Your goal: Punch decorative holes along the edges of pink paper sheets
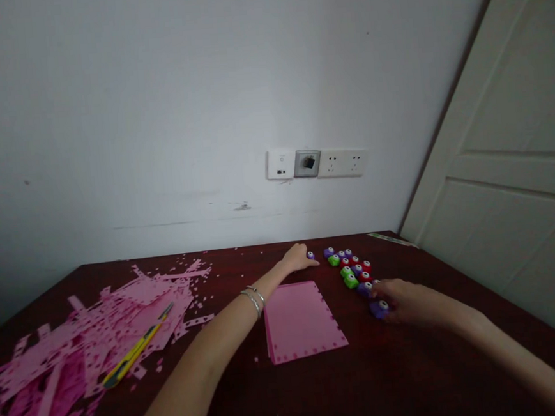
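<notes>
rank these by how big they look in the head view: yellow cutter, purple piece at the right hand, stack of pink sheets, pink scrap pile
1. Pink scrap pile
2. Stack of pink sheets
3. Yellow cutter
4. Purple piece, partly covered by the right hand

Dim, flat light; wall [178,113] softly shaded; right hand [404,299] slightly blurred.

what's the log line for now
left hand: at far purple piece | right hand: at near purple piece | cutter: on pink scraps
</notes>
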Tool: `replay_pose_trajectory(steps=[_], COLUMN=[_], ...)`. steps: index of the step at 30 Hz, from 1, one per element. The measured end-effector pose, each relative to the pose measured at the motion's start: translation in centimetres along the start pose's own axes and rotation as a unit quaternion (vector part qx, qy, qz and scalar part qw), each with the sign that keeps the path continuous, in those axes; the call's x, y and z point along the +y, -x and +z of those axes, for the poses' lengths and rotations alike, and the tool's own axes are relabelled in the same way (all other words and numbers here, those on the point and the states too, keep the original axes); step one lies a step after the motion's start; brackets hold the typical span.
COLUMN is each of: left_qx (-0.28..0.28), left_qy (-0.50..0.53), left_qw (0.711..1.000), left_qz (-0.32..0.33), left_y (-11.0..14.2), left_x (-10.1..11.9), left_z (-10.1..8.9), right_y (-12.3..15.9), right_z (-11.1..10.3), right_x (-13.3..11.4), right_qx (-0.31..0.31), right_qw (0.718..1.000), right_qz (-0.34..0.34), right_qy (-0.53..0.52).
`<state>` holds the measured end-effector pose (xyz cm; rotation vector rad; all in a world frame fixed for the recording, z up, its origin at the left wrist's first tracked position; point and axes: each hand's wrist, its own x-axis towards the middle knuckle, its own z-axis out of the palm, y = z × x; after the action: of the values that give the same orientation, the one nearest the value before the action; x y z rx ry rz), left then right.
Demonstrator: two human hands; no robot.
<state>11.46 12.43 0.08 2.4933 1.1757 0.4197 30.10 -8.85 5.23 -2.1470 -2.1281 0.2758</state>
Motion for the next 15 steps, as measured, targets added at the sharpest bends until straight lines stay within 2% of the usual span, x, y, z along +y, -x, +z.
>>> replay_pose_trajectory(steps=[3, 6, 9, 11, 12, 15], left_qx=[0.027, 0.031, 0.01, -0.026, -0.056, -0.152], left_qy=[0.018, 0.052, 0.089, 0.199, 0.296, 0.572], left_qw=[0.998, 0.996, 0.994, 0.978, 0.952, 0.804], left_qz=[-0.045, -0.065, -0.064, -0.058, -0.057, -0.054], left_y=[-0.4, -0.6, -0.2, 0.5, 1.1, 3.2], left_x=[0.7, 0.8, 0.1, -0.7, -1.2, -3.0], left_z=[1.0, 1.2, 0.3, -1.0, -1.7, -3.8], right_y=[0.1, -0.4, -1.1, -1.7, -2.1, -3.7], right_z=[1.3, 2.1, 2.1, 1.7, 1.4, 0.9], right_x=[1.1, 2.0, 2.1, 1.3, 0.8, -1.3], right_qx=[-0.05, -0.033, -0.028, -0.051, -0.066, -0.082], right_qw=[0.997, 0.996, 0.991, 0.977, 0.963, 0.892], right_qz=[-0.046, -0.056, -0.07, -0.067, -0.064, -0.079], right_qy=[-0.028, -0.058, -0.112, -0.195, -0.253, -0.438])
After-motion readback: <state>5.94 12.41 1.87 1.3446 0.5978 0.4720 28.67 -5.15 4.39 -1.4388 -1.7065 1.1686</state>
